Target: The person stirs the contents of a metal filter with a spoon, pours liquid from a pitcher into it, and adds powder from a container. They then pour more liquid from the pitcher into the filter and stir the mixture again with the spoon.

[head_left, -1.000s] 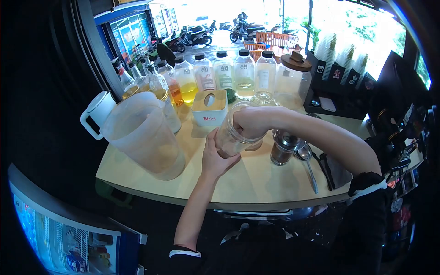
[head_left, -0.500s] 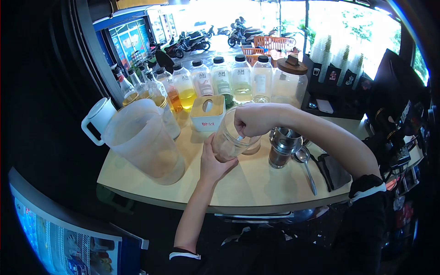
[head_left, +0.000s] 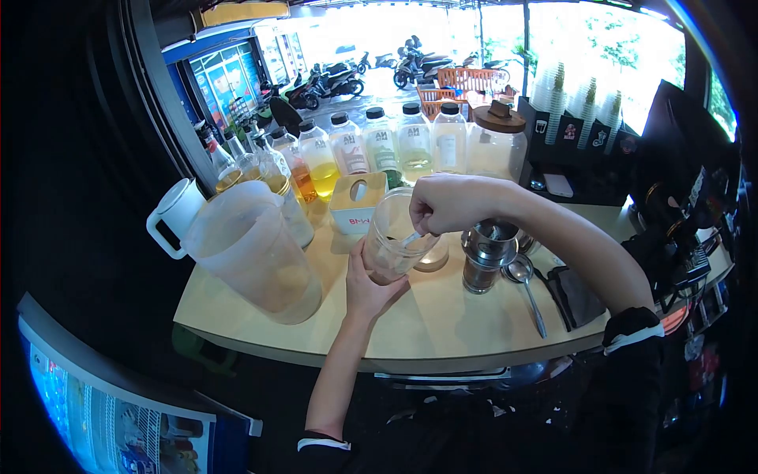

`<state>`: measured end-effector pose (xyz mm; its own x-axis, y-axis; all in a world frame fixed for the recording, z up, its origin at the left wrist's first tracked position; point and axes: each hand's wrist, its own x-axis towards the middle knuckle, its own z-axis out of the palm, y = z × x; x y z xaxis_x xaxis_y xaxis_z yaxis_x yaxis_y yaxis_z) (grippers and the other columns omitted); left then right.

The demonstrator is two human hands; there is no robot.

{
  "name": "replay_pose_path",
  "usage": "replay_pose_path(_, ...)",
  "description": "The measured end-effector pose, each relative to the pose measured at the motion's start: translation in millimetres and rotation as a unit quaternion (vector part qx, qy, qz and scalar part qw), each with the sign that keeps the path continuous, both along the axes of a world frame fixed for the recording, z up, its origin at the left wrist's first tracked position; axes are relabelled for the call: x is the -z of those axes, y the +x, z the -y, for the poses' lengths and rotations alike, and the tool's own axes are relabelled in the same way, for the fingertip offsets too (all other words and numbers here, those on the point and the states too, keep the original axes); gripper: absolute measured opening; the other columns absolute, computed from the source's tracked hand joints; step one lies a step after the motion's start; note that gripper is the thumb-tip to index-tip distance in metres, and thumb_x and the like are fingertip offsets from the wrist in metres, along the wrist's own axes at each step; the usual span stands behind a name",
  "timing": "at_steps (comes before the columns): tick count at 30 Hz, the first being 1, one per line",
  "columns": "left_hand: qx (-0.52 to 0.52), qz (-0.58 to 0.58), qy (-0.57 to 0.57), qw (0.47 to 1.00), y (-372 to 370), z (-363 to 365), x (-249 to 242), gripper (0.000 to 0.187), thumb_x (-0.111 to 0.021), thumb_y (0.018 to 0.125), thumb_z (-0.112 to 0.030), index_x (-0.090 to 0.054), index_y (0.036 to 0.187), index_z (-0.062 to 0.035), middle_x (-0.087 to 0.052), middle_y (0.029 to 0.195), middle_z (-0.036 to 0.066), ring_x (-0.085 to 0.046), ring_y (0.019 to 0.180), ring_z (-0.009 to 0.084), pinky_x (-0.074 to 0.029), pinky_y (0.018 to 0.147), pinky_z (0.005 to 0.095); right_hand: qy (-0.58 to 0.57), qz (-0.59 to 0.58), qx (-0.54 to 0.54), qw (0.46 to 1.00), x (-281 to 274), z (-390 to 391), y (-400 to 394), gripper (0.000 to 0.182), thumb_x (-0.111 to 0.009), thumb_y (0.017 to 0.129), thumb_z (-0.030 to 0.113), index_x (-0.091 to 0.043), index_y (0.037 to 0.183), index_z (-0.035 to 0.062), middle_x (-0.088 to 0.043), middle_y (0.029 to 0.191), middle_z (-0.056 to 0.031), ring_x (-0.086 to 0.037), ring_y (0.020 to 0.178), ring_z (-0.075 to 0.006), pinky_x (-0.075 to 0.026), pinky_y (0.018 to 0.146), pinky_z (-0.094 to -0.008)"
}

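Note:
A clear jar (head_left: 385, 259) stands tilted over the table, with some brownish contents low inside. My left hand (head_left: 369, 280) is wrapped round its lower side. Over the jar's mouth, my right hand (head_left: 446, 207) is closed on a whitish handle (head_left: 410, 238) that reaches into the jar; its far end is hard to make out. A round wooden lid (head_left: 433, 259) lies just right of the jar. Further right, a metal coffee filter (head_left: 491, 245) sits on a small glass (head_left: 479, 280) of brown liquid.
A large plastic pitcher (head_left: 257, 253) and a white jug (head_left: 175, 215) stand left. Behind are a tissue box (head_left: 353, 220), several bottles (head_left: 380, 146) and a wooden-lidded jar (head_left: 496, 150). A metal spoon (head_left: 532, 296) and dark cloth (head_left: 575, 296) lie right.
The view has shifted slightly. My right hand has lifted a little relative to the jar, and more of the whitish handle shows. My left hand keeps its hold on the jar.

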<state>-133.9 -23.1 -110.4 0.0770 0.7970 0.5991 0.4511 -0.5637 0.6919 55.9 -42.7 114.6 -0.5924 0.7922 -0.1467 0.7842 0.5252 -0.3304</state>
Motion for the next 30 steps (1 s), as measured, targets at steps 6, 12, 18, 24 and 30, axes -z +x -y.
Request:
replay_pose_path(6,0.009,0.012,0.011,1.000,2,-1,2,0.099,-0.090,0.053,-0.022,-0.034,0.134,-0.0058,-0.049,0.125,0.016,-0.051,0.116,0.0328,-0.044,0.096,0.0410,-0.019,-0.054,0.016,0.998,-5,5,9,0.017,-0.063,0.079,0.012,-0.068,0.084,-0.0031,-0.065,0.069,-0.0069,-0.060,0.063,-0.0135,-0.048,0.060,-0.0302)
replay_pose_path(12,0.025,0.030,-0.002,0.999,5,4,-1,0.095,-0.090,0.054,-0.022,-0.036,0.130,-0.0045,-0.052,0.123,0.016,-0.054,0.113,0.0293,-0.047,0.093,0.0389,-0.078,-0.191,0.052,0.977,2,1,33,0.017,-0.063,0.086,0.014,-0.068,0.086,-0.0020,-0.063,0.068,-0.0016,-0.054,0.057,-0.0060,-0.044,0.054,-0.0233)
replay_pose_path(18,0.049,0.047,-0.040,0.997,6,8,-3,0.091,-0.090,0.053,-0.023,-0.039,0.125,-0.0023,-0.056,0.118,0.017,-0.057,0.110,0.0274,-0.048,0.092,0.0384,-0.115,-0.289,0.092,0.946,11,6,53,0.014,-0.064,0.087,0.013,-0.068,0.087,-0.0008,-0.060,0.067,0.0014,-0.049,0.055,-0.0027,-0.039,0.051,-0.0183)
replay_pose_path(24,0.088,0.117,-0.054,0.988,10,1,5,0.088,-0.091,0.053,-0.022,-0.041,0.123,-0.0029,-0.058,0.116,0.014,-0.058,0.109,0.0243,-0.048,0.093,0.0377,-0.113,-0.342,0.124,0.925,4,20,85,0.015,-0.065,0.088,0.012,-0.068,0.088,-0.0025,-0.061,0.069,0.0002,-0.052,0.059,-0.0027,-0.041,0.053,-0.0180)
replay_pose_path(30,0.096,0.127,-0.079,0.984,9,-1,4,0.096,-0.091,0.051,-0.016,-0.038,0.130,-0.0019,-0.053,0.124,0.014,-0.054,0.116,0.0249,-0.045,0.099,0.0387,-0.052,-0.344,0.126,0.929,4,52,132,0.015,-0.064,0.089,0.011,-0.067,0.089,-0.0040,-0.062,0.072,0.0009,-0.055,0.066,-0.0013,-0.043,0.058,-0.0174)
